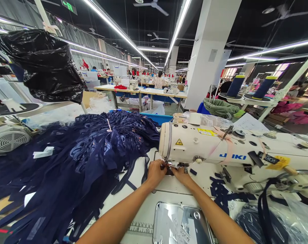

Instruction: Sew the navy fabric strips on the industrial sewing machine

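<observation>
Both hands are at the needle end of a cream sewing machine (199,142). My left hand (156,173) has its fingers curled and pressed together just left of the presser foot. From the other side my right hand (180,174) reaches in, fingertips close to the needle. What lies under the fingertips is too small and covered to make out. A large heap of navy fabric pieces (98,162) with loose straps spreads over the table left of my left hand. Short navy strips (218,189) lie scattered on the machine bed to the right.
A metal tray (180,223) with white labels sits in front, near my forearms. Navy thread cones (235,86) stand on a rack at right. A black plastic bag (44,64) hangs at left. A plastic-wrapped navy roll (262,223) lies at lower right.
</observation>
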